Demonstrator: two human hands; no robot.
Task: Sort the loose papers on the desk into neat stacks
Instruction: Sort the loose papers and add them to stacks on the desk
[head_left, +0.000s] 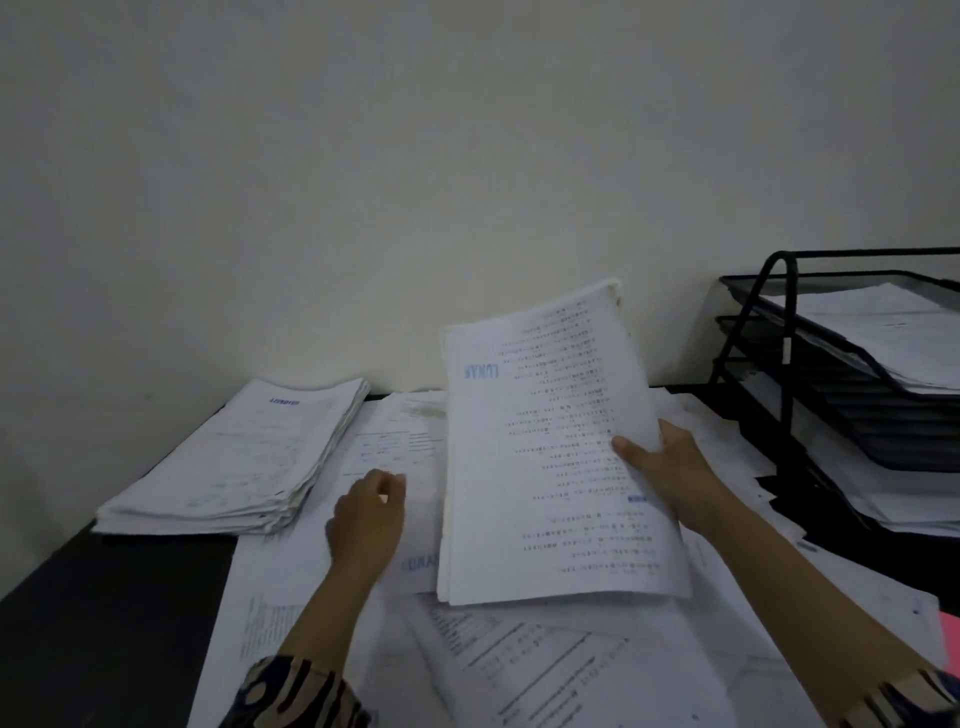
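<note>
- the landmark here is the neat stack (234, 462), a tidy pile of papers at the far left of the dark desk (104, 623).
- that one pile looks done, so some of the job is finished.
- just right of the neat stack, loose papers (545, 670) lie spread and crossed over each other. these are not sorted, so a lot is left, i think.
- the right hand (670, 467) holds a bundle of sheets (550, 457) up off the desk, well to the right of the neat stack. the thumb is on the front and the fingers are behind, so it is grasping the bundle.
- the left hand (369, 514) rests on the loose papers just beside the neat stack. its fingers look bent, but it is blurry and i cannot tell if it pinches a sheet.
- far to the right of the neat stack stands a black wire tray rack (769, 332) with papers in it.
- count: one neat stack, one held bundle, one rack with three trays that show, two hands. the loose sheets are too mixed up to count.
</note>
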